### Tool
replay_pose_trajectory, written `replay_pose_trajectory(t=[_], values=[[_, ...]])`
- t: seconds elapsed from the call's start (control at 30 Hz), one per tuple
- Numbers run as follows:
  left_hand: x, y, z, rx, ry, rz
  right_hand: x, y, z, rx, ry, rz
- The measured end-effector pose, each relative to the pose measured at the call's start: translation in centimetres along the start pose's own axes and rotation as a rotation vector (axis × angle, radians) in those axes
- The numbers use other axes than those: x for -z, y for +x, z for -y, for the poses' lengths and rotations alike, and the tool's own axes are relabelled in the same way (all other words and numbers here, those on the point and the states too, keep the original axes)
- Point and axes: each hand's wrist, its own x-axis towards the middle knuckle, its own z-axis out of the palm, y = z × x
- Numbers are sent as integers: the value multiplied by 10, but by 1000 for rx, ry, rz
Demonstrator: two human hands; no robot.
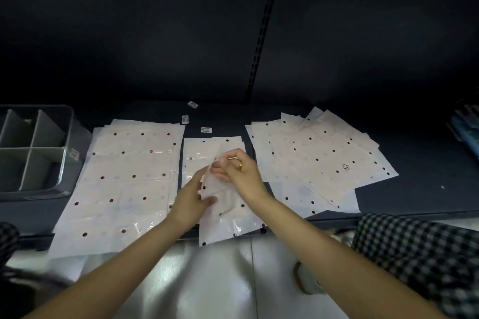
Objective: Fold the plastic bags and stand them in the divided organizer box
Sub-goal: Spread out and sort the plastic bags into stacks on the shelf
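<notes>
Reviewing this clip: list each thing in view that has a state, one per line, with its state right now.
Left hand: fingers pinching the bag in hand.
Right hand: fingers curled, pinching the same bag's upper edge.
Bag in hand: lifted, partly folded.
Organizer box: open, no bags visible in its compartments.
Left stack of bags: flat, unfolded.
Right pile of bags: flat, fanned, unfolded.
Middle bags: flat under the hands.

A dark panelled wall (pixel 129 33) fills the upper half of the frame; a slotted upright rail (pixel 261 33) runs down it right of centre; below lies a dark tabletop (pixel 420 189); a pale glossy floor (pixel 220 280), brightly lit, spans the bottom centre.
</notes>
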Motion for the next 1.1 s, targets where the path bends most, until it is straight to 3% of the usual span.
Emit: replay_pose_trajectory(t=[0.1,0.23,0.4,0.53,0.67,0.8,0.93,1.03,1.1], values=[[7,10,9,86,-27,-166,25,4,-10,45,-205,-79],[13,30,15,118,3,-213,92,13,-30,33,-576,-323],[18,51,23,141,37,-283,188,15,-56,-160,-981,-575],[18,55,31,155,-8,-348,223,10,-66,-290,-1093,-679],[15,53,35,163,107,-300,229,13,-62,-220,-1170,-763],[16,48,27,101,231,-309,219,16,-49,-164,-1076,-836],[18,39,17,-24,285,-312,169,27,-33,11,-964,-672],[8,32,1,-10,44,-91,116,31,-25,121,-829,-421],[0,26,-10,110,-217,33,83,28,-21,176,-762,-259]])
